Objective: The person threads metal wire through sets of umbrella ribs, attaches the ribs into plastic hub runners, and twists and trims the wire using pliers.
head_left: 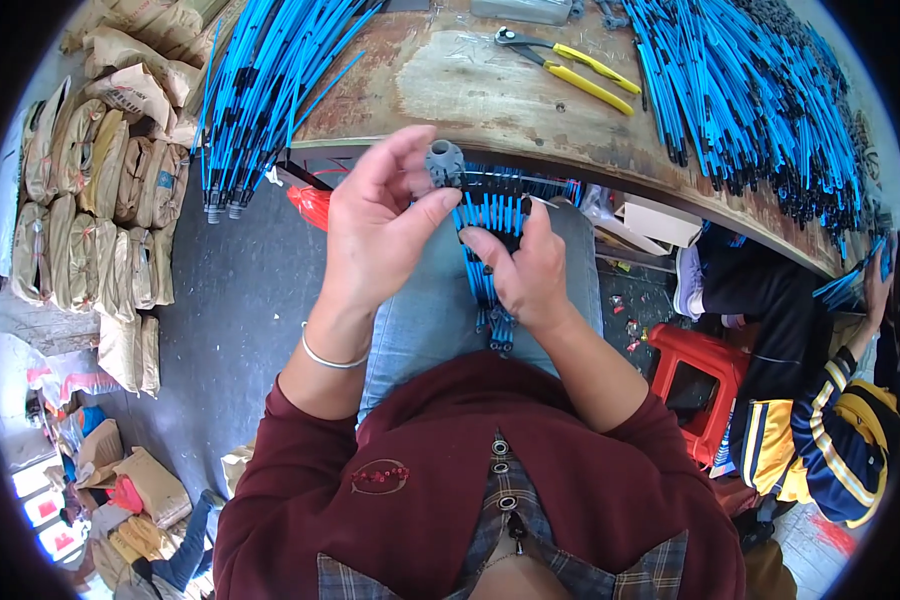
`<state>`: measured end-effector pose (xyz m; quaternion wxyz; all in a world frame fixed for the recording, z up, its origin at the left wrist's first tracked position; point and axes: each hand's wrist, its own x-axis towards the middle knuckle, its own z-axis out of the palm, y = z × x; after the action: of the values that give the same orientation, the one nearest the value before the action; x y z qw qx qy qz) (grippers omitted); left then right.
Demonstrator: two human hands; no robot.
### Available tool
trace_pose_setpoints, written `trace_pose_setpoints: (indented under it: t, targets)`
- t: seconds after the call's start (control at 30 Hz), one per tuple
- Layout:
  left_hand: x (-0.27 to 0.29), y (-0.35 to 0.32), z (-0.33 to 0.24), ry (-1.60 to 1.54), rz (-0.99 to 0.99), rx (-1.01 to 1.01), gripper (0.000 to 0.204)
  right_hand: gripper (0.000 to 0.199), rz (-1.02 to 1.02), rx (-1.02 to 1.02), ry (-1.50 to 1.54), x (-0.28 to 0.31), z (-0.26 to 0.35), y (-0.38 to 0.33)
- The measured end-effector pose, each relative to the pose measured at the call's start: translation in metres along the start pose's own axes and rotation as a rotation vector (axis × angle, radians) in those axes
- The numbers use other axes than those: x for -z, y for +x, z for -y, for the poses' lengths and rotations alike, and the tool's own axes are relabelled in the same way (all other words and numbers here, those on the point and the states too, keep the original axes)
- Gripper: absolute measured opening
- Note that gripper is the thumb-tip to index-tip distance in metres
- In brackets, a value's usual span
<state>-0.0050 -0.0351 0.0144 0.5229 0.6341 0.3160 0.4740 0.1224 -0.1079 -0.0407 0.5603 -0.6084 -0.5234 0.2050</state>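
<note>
A grey round knobbed part [444,162] with a hole in its top sits between the thumb and fingers of my left hand [370,235], above my lap. Just right of it, my right hand [530,265] grips a bundle of thin blue rods [482,280] with black fittings. The bundle hangs down over my jeans, its lower ends bunched near my belly. Near my left thumb, the grey part meets the bundle's black upper end; whether they are joined I cannot tell.
Ahead is a worn wooden table [450,90] bearing yellow-handled pliers [580,75]. Blue rods are heaped at its left [270,90] and right [750,110]. Brown paper packages [100,200] stand stacked at left. At right are a red stool [695,385] and another person's sleeve [820,430].
</note>
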Motion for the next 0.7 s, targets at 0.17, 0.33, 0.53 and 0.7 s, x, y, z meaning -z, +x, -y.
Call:
trace_pose_setpoints:
  t: [0.17, 0.33, 0.53, 0.7]
  targets:
    - [0.011, 0.008, 0.002, -0.182, 0.142, 0.115, 0.041, 0.036, 0.080, -0.014, 0.046, 0.008, 0.003, 0.006]
    - [0.009, 0.012, 0.000, -0.263, 0.154, 0.164, 0.041, 0.034, 0.118, -0.019, 0.011, 0.011, -0.003, 0.008]
    - [0.007, 0.005, -0.001, -0.170, 0.141, 0.142, 0.039, 0.034, 0.144, -0.043, 0.000, 0.014, 0.001, 0.008]
    - [0.014, 0.010, 0.000, -0.175, 0.228, 0.117, 0.041, 0.033, 0.175, -0.021, 0.009, 0.015, 0.000, 0.012]
